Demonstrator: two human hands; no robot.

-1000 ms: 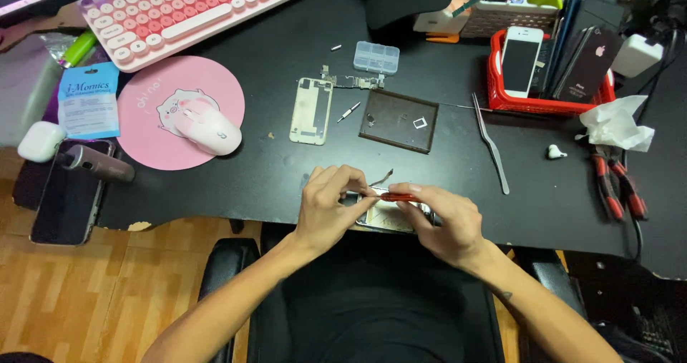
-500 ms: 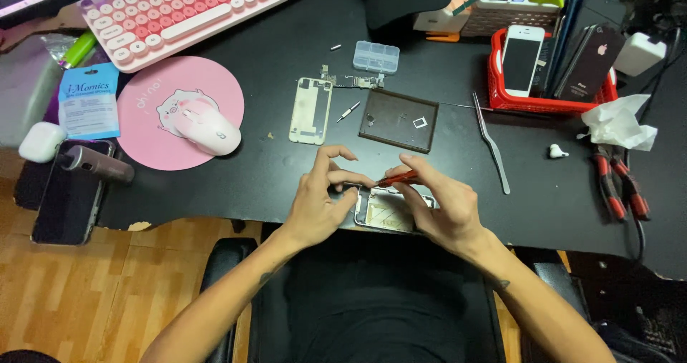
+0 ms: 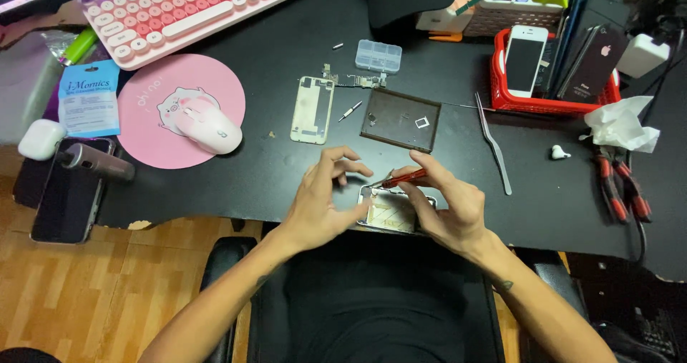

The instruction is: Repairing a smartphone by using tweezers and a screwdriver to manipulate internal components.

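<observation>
An opened phone body (image 3: 392, 211) lies flat at the near edge of the black desk (image 3: 272, 91). My right hand (image 3: 447, 205) holds a small red-handled screwdriver (image 3: 402, 179), its tip pointing left over the phone's upper left corner. My left hand (image 3: 322, 202) rests at the phone's left side with fingers spread and curled above the desk, holding nothing. Farther back lie a removed phone back panel (image 3: 313, 109), a circuit board (image 3: 356, 80) and a dark brown mat (image 3: 401, 120) with a small white part on it.
A clear parts box (image 3: 378, 55), metal tweezers (image 3: 494, 145), a red basket of phones (image 3: 554, 84), red-handled pliers (image 3: 619, 184), tissue (image 3: 621, 123) and an earbud (image 3: 558, 152) sit right. Left: pink keyboard (image 3: 186, 9), pink mouse (image 3: 207, 128) on a round pad, earbud case (image 3: 41, 138).
Both hands moved slightly away from me over the phone. My left hand let go of the phone's edge and its fingers spread; the screwdriver tip now points at the upper left corner.
</observation>
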